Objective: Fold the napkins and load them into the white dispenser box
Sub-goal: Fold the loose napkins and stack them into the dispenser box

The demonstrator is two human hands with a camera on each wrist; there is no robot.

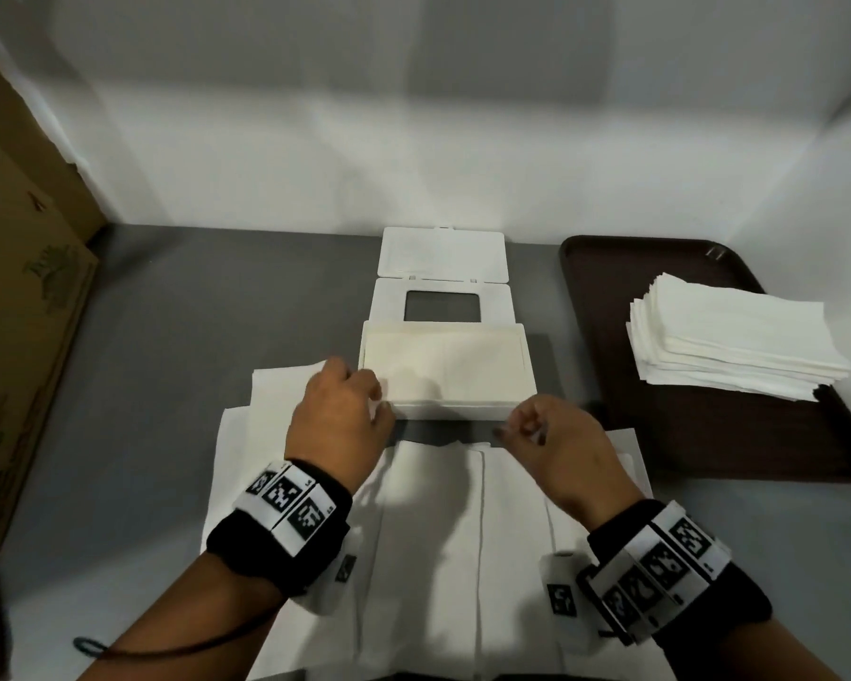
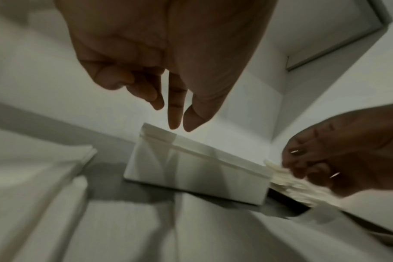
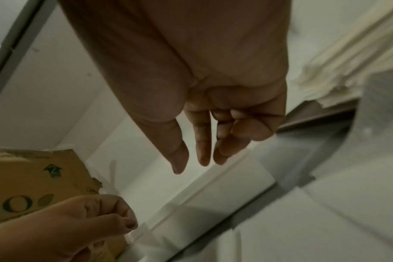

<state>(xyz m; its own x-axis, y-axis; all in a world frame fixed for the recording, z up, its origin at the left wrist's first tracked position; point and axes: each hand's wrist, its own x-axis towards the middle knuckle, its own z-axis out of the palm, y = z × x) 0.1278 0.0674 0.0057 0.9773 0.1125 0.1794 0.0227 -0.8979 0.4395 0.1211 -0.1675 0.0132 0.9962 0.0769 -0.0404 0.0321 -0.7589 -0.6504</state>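
Observation:
The white dispenser box [image 1: 445, 411] stands open at the table's middle, with folded napkins [image 1: 443, 366] lying flat inside up to the rim. Its lid [image 1: 443, 250] and window frame [image 1: 389, 304] are flipped back behind it. My left hand [image 1: 382, 403] hovers at the box's near left corner, fingers loosely hanging and holding nothing [image 2: 178, 124]. My right hand [image 1: 517, 427] hovers by the near right corner, also empty [image 3: 195, 163]. Beneath both hands, unfolded napkins [image 1: 433, 533] are spread on the table in front of the box [image 2: 191, 173].
A dark brown tray [image 1: 708, 435] at the right carries a stack of napkins [image 1: 733, 341]. Cardboard boxes [image 1: 20, 312] line the left side. A white wall stands behind the grey table [image 1: 217, 297].

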